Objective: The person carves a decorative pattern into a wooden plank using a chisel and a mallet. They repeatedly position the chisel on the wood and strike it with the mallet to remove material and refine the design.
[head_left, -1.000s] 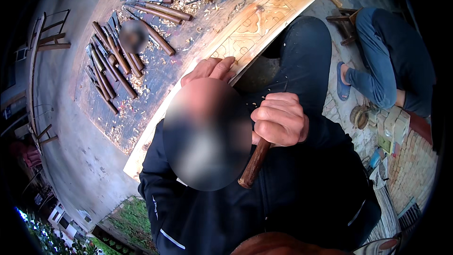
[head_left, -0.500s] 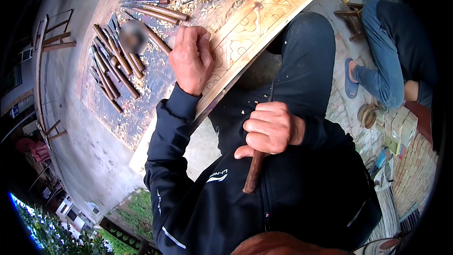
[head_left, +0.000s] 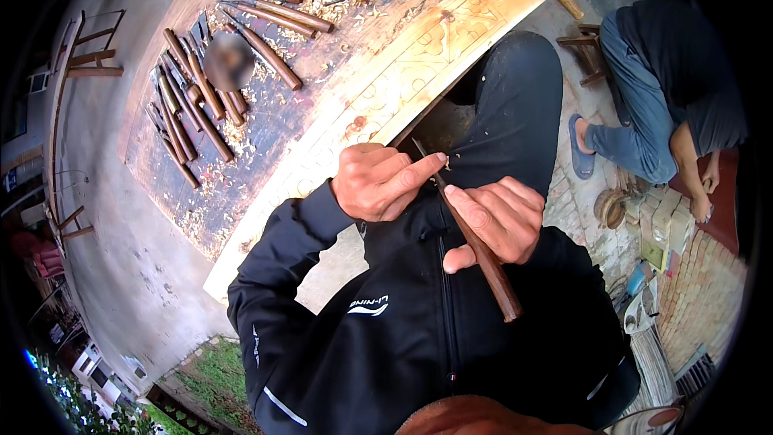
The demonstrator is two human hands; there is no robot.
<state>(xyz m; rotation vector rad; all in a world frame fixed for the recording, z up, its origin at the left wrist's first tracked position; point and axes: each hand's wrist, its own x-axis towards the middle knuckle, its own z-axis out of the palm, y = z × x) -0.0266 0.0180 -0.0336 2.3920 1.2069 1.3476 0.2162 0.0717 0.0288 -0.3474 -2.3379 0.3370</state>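
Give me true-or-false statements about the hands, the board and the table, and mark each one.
1. The right hand grips a wood-handled carving chisel. True.
2. The wooden board lies along the near edge of the table. True.
3. The left hand lies flat on the wooden board. False: it is at the carving chisel, index finger extended.
4. The wooden board's face is blank. False: it bears outlined patterns.
5. Wood shavings lie on the table. True.

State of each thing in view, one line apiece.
Carving tool: held, slanted
Right hand: gripping its handle
Left hand: index finger extended at the tool's metal end; contact unclear
Board: lying down, surface patterned
Other tools: lying loose
Table: littered with shavings
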